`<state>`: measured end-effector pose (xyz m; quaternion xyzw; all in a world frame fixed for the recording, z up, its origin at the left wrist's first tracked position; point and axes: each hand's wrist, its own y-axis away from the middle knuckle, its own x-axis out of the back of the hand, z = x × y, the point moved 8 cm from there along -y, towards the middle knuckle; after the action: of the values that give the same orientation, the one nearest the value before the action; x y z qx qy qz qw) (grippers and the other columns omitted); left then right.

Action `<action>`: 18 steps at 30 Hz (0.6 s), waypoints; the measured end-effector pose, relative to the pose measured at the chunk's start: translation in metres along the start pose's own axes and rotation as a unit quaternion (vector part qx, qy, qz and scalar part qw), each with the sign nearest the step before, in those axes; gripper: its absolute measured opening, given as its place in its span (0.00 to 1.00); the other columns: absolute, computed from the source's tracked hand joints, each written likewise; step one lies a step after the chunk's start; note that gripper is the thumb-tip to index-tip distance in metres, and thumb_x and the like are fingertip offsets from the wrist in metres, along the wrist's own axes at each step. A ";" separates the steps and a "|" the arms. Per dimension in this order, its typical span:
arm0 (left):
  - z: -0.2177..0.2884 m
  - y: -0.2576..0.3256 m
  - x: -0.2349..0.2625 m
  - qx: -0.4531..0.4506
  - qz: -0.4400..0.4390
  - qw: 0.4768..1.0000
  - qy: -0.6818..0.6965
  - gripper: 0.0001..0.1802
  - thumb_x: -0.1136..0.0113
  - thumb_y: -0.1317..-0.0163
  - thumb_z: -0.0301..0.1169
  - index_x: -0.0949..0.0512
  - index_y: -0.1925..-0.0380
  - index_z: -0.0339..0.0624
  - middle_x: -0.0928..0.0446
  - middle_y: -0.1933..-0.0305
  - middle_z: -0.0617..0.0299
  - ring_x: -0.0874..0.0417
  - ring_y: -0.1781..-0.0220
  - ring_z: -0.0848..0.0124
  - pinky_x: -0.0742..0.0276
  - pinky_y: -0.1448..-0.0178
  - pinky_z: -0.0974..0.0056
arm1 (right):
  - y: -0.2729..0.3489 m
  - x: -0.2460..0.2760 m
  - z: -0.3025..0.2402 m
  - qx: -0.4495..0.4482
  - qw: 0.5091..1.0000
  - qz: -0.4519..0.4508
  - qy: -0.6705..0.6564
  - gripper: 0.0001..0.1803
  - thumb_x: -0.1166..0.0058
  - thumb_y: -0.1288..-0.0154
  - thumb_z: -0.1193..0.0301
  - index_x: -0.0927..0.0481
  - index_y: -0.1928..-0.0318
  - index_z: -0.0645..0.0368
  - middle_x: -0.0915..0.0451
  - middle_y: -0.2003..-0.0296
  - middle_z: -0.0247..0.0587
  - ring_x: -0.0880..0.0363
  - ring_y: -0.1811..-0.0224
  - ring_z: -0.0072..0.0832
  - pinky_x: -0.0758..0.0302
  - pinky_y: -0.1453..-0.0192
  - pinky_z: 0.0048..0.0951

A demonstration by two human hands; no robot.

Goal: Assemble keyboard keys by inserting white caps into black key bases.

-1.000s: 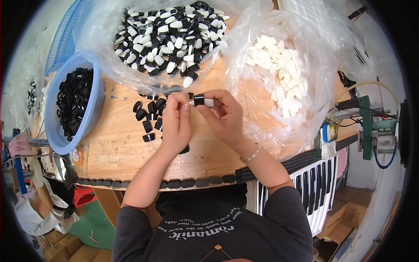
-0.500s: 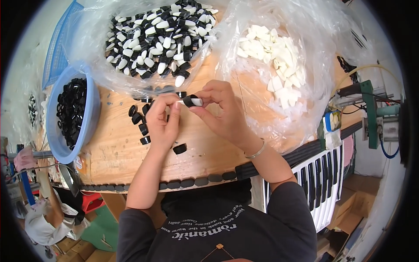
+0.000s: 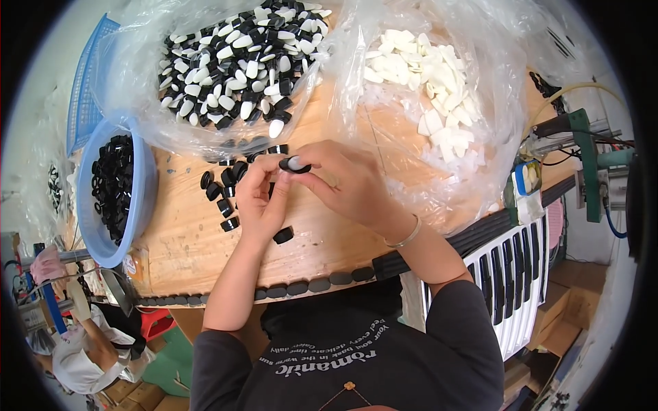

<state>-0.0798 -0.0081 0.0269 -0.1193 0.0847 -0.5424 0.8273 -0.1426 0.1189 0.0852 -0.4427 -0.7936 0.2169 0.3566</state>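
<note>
A small black ring-shaped part [image 3: 295,165] with a white oval piece in it is pinched between my two hands above the wooden table. My left hand [image 3: 262,205] has thumb and fingertips closed on its left side. From the other side, the thumb and fingers of my right hand [image 3: 346,181] press against it, partly hiding the white piece. Several loose black parts [image 3: 225,207] lie on the table by my left hand, and one black part [image 3: 283,235] sits apart, just below my wrists.
Beyond my hands, a plastic bag [image 3: 147,130] holds a heap of black-and-white pieces [image 3: 240,61]. Another bag [image 3: 349,89] holds white oval pieces [image 3: 439,82]. A blue basin [image 3: 142,185] of black parts stands left. Right are a green-framed machine [image 3: 582,171] and a black-and-white keyboard-like strip [image 3: 507,277].
My right hand has closed in toward my left, and its fingers now cover more of the part. The part has turned, showing less of the white piece. The view has shifted slightly.
</note>
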 end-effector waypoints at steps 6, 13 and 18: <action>0.005 -0.003 0.006 -0.048 -0.004 0.999 -0.009 0.05 0.47 0.35 0.19 0.24 0.62 0.30 0.22 0.59 0.56 0.24 0.58 0.73 0.29 0.51 0.71 | -0.002 -0.002 -0.008 0.019 1.000 -0.019 -0.006 0.12 0.34 0.50 0.78 0.22 0.65 0.61 0.18 0.67 0.39 0.18 0.70 0.32 0.22 0.66 0.26; 0.006 -0.003 0.006 -0.041 -0.002 0.999 -0.027 0.04 0.46 0.36 0.20 0.23 0.63 0.30 0.21 0.59 0.56 0.23 0.58 0.71 0.29 0.50 0.70 | 0.001 -0.002 -0.008 0.031 0.999 -0.013 -0.005 0.10 0.38 0.46 0.77 0.24 0.64 0.60 0.22 0.67 0.40 0.21 0.68 0.37 0.23 0.64 0.31; 0.012 -0.002 0.007 -0.070 0.005 0.996 -0.053 0.05 0.44 0.38 0.19 0.23 0.63 0.29 0.21 0.59 0.53 0.22 0.58 0.69 0.29 0.50 0.69 | -0.001 0.002 -0.013 0.051 0.999 -0.001 -0.011 0.08 0.34 0.50 0.78 0.21 0.70 0.61 0.18 0.64 0.40 0.19 0.70 0.31 0.22 0.67 0.26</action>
<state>-0.0758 -0.0144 0.0387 -0.2052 0.0787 -0.5238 0.8230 -0.1342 0.1206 0.0951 -0.4208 -0.7857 0.2621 0.3701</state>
